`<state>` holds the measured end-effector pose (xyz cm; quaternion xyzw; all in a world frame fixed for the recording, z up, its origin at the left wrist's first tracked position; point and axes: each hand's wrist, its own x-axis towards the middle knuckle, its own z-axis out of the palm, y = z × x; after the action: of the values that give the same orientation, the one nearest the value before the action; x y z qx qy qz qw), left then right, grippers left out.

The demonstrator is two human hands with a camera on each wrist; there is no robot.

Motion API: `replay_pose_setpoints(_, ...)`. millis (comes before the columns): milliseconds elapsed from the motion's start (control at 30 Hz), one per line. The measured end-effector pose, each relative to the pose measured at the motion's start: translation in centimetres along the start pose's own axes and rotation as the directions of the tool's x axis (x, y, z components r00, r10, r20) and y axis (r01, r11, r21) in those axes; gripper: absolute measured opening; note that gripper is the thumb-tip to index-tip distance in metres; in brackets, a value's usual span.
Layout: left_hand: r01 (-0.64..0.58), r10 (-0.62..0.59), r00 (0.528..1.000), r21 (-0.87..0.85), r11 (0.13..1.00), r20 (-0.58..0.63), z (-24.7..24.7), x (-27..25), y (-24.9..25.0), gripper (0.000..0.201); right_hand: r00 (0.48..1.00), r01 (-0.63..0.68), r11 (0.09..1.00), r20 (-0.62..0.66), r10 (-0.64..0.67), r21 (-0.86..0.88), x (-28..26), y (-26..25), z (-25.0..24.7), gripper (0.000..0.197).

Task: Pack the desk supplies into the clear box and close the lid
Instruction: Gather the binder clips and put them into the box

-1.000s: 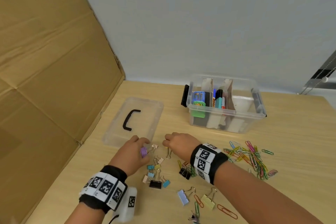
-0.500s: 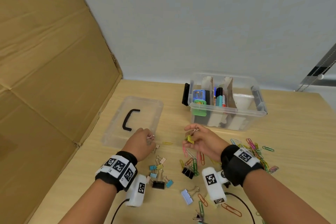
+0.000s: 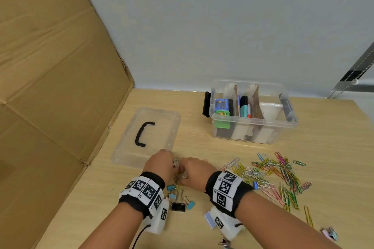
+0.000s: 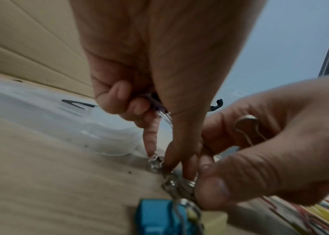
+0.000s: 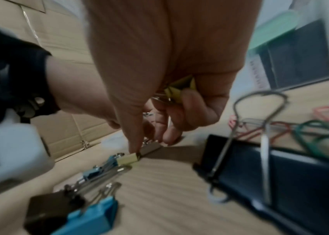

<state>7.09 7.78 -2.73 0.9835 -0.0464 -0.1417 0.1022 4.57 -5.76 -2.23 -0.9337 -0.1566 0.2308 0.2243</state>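
My left hand [image 3: 162, 163] and right hand [image 3: 192, 174] meet over a cluster of small binder clips [image 3: 178, 198] on the wooden desk, just in front of the clear lid [image 3: 147, 135]. The left hand [image 4: 159, 159] keeps a purple binder clip [image 4: 155, 105] curled in its fingers while thumb and forefinger touch a small clip [image 4: 155, 163] on the desk. The right hand [image 5: 149, 143] holds a yellow binder clip [image 5: 179, 90] in its curled fingers, and its thumb presses on a beige clip [image 5: 128, 159]. The clear box [image 3: 283, 125] stands open at the back right with supplies between cardboard dividers.
A heap of coloured paper clips [image 3: 273, 170] spreads to the right of my hands. A large black binder clip [image 5: 280, 174] and a blue one [image 5: 91, 214] lie near my right wrist. A cardboard wall [image 3: 50, 87] closes off the left side.
My right hand, raised palm-up with the yellow clip half a second ago, has come down and left to meet the left hand at the small clips. The left hand shifted slightly right.
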Motion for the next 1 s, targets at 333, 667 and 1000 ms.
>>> replay_pose_setpoints(333,-0.038,0.029,0.999,-0.227,0.973,-0.045,-1.2,-1.2,-0.8,0.030,0.999,-0.018,1.000,0.036,0.018,-0.025,-0.7,0.0,-0.1,0.009)
replay_pose_setpoints(667,-0.152,0.098,0.986,-0.468,0.871,-0.137,-3.0,-1.8,1.3,0.016,0.969,0.011,0.842,-0.214,0.124,0.539,-8.1,4.9,-8.8,0.008)
replay_pose_setpoints(1000,-0.223,0.174,0.974,-0.533,0.816,-0.141,-3.0,-2.5,5.8,0.011,0.738,-0.047,0.485,-0.296,0.606,0.873,-6.7,13.3,-22.2,0.007)
